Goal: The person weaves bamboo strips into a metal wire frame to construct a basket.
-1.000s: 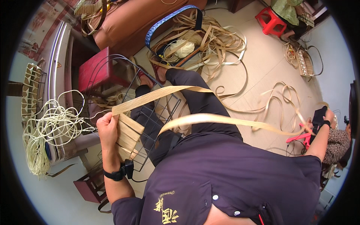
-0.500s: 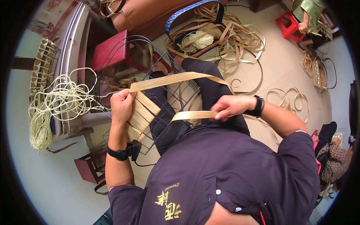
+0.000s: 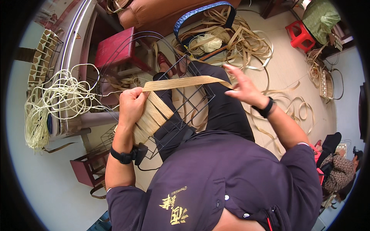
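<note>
My left hand [image 3: 131, 106] is closed on a flat tan strip [image 3: 185, 82] where it meets the edge of a black wire basket frame [image 3: 183, 106]. Tan strips wrapped side by side form a panel [image 3: 154, 114] on the frame's left part, below that hand. From my left fist the loose strip stretches right across my lap. Its far part reaches my right hand [image 3: 246, 89], whose fingers and thumb are spread apart. The hand hides where the strip runs on. The wire frame rests tilted over my thighs, with its thin arched handle toward the red stool.
Tangled pale cord [image 3: 65, 102] hangs on the left. Beyond my knees stand a dark red stool [image 3: 113, 48] and a blue-handled basket [image 3: 183, 17] beside piled tan strips [image 3: 250, 42]. Loose strips curl on the floor [image 3: 283, 57]. A red plastic stool [image 3: 300, 36] and a seated person [image 3: 339, 169] are at right.
My right hand has let go of the strip length it was pinching near my waist and moved up and away, fingers spreading. My left hand and the frame shifted slightly right.
</note>
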`<state>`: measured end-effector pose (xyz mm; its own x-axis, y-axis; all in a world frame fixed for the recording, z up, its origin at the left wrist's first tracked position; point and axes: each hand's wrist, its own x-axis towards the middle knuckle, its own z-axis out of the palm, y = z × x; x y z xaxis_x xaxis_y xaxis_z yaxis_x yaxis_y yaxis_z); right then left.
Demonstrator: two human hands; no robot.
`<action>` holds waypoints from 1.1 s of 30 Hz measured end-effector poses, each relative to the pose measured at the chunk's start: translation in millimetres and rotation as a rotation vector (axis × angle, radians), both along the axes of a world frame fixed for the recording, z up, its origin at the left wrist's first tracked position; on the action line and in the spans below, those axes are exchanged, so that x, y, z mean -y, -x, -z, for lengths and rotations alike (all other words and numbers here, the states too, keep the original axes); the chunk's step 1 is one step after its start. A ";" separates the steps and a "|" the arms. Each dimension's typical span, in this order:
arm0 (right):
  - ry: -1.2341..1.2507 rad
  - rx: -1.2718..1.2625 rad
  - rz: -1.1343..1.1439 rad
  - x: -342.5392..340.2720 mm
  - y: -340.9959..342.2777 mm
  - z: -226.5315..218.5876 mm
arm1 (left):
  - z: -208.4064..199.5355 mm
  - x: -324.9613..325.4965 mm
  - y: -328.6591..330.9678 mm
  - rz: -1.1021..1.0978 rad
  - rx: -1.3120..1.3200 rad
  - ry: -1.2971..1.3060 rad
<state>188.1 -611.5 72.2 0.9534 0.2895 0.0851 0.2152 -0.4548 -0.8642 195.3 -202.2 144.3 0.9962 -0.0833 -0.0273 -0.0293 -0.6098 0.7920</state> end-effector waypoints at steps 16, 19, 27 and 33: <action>0.045 0.283 0.023 37.2 -153.7 -174.9 | -32.1 21.3 -2.6 0.219 -0.568 0.174; -0.386 -0.372 -0.681 34.6 -56.0 -137.3 | -23.2 17.1 -9.2 0.196 -0.654 0.405; -0.199 -0.480 -0.617 -25.7 93.2 -23.6 | -25.4 24.1 -35.0 0.093 -0.743 0.614; -0.379 -0.035 -0.325 -112.2 36.4 -1.7 | -25.1 24.8 -39.3 0.025 -0.759 0.567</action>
<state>151.7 -499.3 74.0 0.8232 0.5270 0.2114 0.2616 -0.0216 -0.9649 234.6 -227.0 169.4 0.7267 -0.3039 -0.6161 0.6077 -0.1340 0.7828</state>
